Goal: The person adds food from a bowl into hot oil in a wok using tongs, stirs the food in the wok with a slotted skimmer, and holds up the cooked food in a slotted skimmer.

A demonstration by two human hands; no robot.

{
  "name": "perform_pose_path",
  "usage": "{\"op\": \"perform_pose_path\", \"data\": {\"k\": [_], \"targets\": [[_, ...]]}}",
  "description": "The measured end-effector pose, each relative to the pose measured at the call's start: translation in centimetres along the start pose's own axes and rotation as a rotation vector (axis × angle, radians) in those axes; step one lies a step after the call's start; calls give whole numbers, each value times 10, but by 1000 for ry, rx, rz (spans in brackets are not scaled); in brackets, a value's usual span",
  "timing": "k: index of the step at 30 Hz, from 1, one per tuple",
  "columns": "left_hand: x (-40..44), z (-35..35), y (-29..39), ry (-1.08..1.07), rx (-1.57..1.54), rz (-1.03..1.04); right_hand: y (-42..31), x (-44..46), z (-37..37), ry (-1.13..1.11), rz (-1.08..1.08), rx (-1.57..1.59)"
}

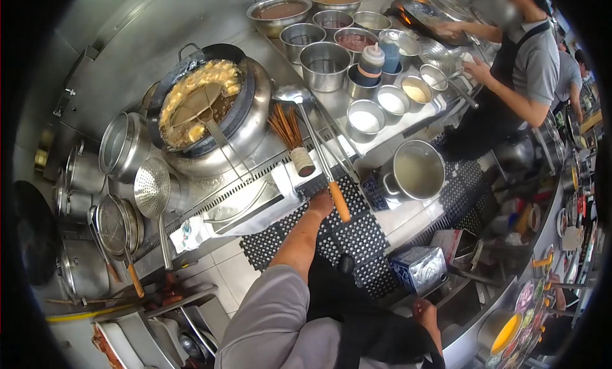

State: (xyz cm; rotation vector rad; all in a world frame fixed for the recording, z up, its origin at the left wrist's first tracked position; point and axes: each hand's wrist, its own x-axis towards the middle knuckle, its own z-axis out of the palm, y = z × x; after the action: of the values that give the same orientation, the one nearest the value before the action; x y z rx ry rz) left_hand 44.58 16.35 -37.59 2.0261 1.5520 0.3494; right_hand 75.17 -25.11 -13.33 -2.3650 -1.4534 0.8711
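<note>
My left hand (320, 203) reaches down to the front edge of the stove counter, beside the orange handle of a ladle (344, 206). Its fingers are hidden behind the edge and a white cloth (285, 181). Hanging low on the other side, my right hand (426, 313) has its fingers curled in; what they hold, if anything, does not show. Beyond the counter edge, a wok (239, 57) holds bubbling oil and golden frying pieces, with a wire-mesh skimmer (197, 104) resting across it. A bamboo wok brush (299, 159) lies between the wok and the ladle.
Metal pots of liquid and seasonings (325, 66) line the back, with squeeze bottles (371, 60). A perforated strainer (153, 187) leans at the left. A large pot (418, 170) stands right of the ladle. A co-worker (529, 69) works at another wok. Tins (421, 270) stand low.
</note>
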Motion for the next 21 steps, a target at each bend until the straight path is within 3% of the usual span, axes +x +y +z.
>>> {"op": "perform_pose_path", "data": {"k": [1,4,7,10,13,19,21], "targets": [[12,29,-25,13,97,4,1,-1,2,6,52,-1],[17,2,-4,-249,-24,-135,1,1,12,38,37,55],[7,-15,9,-179,17,-111,-7,6,19,76,42,147],[12,-30,17,-351,15,-142,-15,9,16,66,47,168],[4,-45,32,-376,93,-70,-13,10,16,40,51,134],[-28,-45,59,-22,136,21,-10,10,12,58,50,214],[-34,-48,65,-74,137,4,-9,12,13,58,27,204]]}}
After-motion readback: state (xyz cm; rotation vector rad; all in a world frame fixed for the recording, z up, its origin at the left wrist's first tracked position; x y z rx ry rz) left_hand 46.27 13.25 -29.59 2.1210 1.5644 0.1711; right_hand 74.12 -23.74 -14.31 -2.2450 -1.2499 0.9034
